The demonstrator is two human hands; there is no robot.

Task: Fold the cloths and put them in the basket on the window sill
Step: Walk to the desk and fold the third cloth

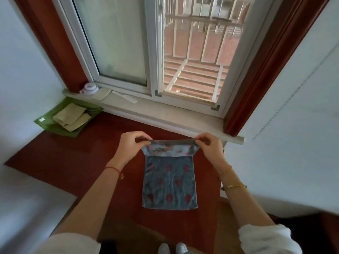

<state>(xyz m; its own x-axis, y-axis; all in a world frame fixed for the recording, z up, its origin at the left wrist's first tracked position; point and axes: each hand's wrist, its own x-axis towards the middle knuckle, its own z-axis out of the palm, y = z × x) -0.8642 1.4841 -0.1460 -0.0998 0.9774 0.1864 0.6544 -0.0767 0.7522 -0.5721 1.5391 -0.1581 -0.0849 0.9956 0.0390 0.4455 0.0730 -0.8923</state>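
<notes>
A blue cloth with red dots (169,184) lies flat on the dark red sill surface (77,154) in front of me. Its far edge is lifted and turned back toward me. My left hand (132,145) pinches the far left corner and my right hand (209,146) pinches the far right corner, both just above the cloth. A green basket (45,123) sits at the far left of the sill, against the wall. It holds pale beige folded cloths (70,116).
The white window frame ledge (165,112) runs behind the cloth. On it lie a small round white container (89,88) and a flat white strip (124,97). White walls close in on both sides. My feet show at the bottom edge.
</notes>
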